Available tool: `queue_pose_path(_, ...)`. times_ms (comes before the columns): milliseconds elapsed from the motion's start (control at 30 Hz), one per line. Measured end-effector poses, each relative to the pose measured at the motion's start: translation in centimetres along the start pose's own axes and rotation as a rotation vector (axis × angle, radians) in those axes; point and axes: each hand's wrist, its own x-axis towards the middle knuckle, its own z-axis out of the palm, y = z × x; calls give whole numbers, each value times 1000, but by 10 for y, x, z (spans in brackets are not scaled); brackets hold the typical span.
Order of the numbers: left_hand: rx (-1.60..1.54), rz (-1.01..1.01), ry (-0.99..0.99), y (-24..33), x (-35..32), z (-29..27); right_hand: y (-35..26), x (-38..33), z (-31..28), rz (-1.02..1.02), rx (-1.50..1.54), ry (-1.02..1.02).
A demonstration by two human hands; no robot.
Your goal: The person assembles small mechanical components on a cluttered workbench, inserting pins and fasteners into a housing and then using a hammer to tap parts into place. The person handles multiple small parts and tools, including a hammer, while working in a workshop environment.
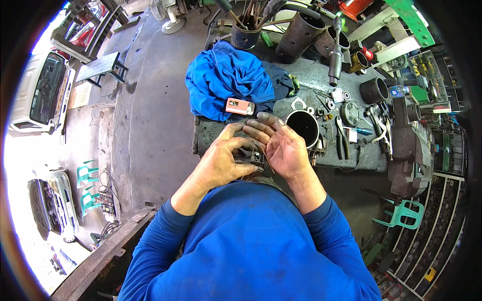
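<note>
My left hand (224, 156) and my right hand (286, 151) are held close together in front of my body, at the near edge of the workbench. The right palm is turned up with its fingers stretched, dark smudges on the skin. The left fingers are loosely bent and apart from the thumb, their tips at the right hand's fingers. Neither hand shows anything in its grip. Just beyond the hands lies a small pink and white box (239, 106) against a crumpled blue cloth (226, 72). Beside my right hand stands an open metal cylinder (304, 131). A small metal part (257, 158) shows between and below the hands.
Pliers (342, 138), a round ribbed disc (350, 113), bearings and other tools are spread on the bench's right. Metal cylinders and a can of rods (245, 36) stand at the back. Green chairs (405, 214) and a bench (104, 67) stand on the floor.
</note>
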Motion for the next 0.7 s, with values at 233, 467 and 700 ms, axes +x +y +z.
queue_pose_path(233, -33, -56, 15, 0, -4, 7, -3, -1, 0, 48, 153, 49)
queue_pose_path(467, 133, -14, 35, -3, -5, 8, 2, 4, -5, 58, 97, 105)
queue_pose_path(700, 78, 25, 10, -2, -5, 5, -8, 13, 3, 194, 55, 101)
